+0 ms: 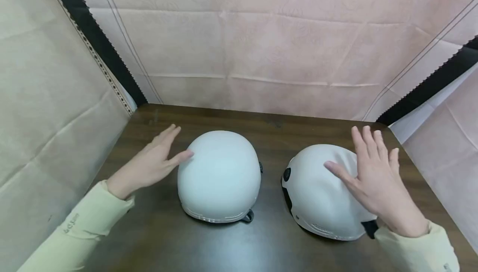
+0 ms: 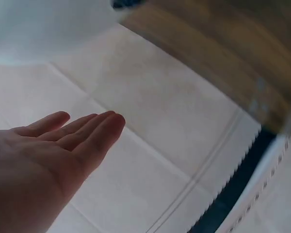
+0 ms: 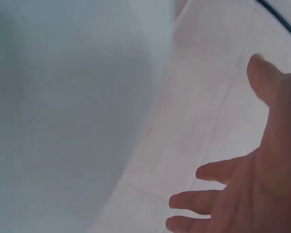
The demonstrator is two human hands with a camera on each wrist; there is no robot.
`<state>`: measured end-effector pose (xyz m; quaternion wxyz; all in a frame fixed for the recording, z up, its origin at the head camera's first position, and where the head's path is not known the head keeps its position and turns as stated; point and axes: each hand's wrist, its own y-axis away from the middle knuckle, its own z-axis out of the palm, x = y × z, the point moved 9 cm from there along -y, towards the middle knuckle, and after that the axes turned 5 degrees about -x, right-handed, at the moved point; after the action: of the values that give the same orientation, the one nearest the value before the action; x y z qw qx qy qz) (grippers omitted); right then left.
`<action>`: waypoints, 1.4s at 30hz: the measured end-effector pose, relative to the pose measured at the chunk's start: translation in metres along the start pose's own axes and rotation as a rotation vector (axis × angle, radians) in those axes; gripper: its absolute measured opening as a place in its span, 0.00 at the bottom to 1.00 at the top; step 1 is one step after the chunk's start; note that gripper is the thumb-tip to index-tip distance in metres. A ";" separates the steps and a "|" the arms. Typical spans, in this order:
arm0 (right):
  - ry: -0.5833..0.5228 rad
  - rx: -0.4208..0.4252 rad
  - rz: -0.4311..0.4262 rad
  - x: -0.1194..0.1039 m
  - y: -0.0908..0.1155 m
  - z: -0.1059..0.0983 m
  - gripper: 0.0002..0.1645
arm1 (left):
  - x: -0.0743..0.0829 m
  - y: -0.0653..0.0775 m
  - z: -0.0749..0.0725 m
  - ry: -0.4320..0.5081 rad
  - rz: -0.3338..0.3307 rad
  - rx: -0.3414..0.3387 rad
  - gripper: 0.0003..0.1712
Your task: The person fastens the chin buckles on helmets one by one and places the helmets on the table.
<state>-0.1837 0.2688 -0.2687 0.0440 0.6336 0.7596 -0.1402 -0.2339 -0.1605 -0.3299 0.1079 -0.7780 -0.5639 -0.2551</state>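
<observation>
Two white helmets rest on a dark wooden table point(image 1: 157, 230). One helmet point(image 1: 220, 176) sits near the middle, a small black strap end showing at its lower right. My left hand point(image 1: 151, 166) is beside it on the left, fingers extended and thumb overlapping its upper left edge; whether the thumb touches cannot be told. The other helmet point(image 1: 317, 197) lies to the right, with a black round fitting on its left side. Over its right part is my right hand point(image 1: 377, 180), fingers spread and nothing gripped. In the right wrist view, a pale helmet surface point(image 3: 63, 121) fills the left side.
Pale creased fabric walls point(image 1: 242, 47) rise behind the table and at both sides. Black zigzag-edged strips run down the corners, one at the left point(image 1: 108, 47) and one at the right point(image 1: 429, 85). The table's far edge meets the back wall.
</observation>
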 end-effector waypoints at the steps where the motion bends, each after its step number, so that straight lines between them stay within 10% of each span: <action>1: -0.013 0.018 -0.018 -0.008 0.003 0.001 0.59 | 0.002 0.000 0.005 0.028 0.004 -0.006 0.57; 9: -0.206 0.113 -0.169 -0.084 0.013 0.021 0.55 | 0.013 0.004 0.021 0.166 0.033 0.029 0.52; 18: -0.549 0.023 -0.033 -0.135 0.007 0.089 0.52 | 0.027 0.004 0.024 0.196 0.097 0.053 0.46; 42: -1.008 -0.413 0.260 -0.128 -0.008 0.183 0.64 | 0.020 0.000 0.042 0.243 0.070 -0.040 0.50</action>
<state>-0.1866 0.0963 -0.4116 0.5420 0.5550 0.5716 -0.2674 -0.2174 -0.1249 -0.3554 0.1686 -0.7626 -0.5139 -0.3549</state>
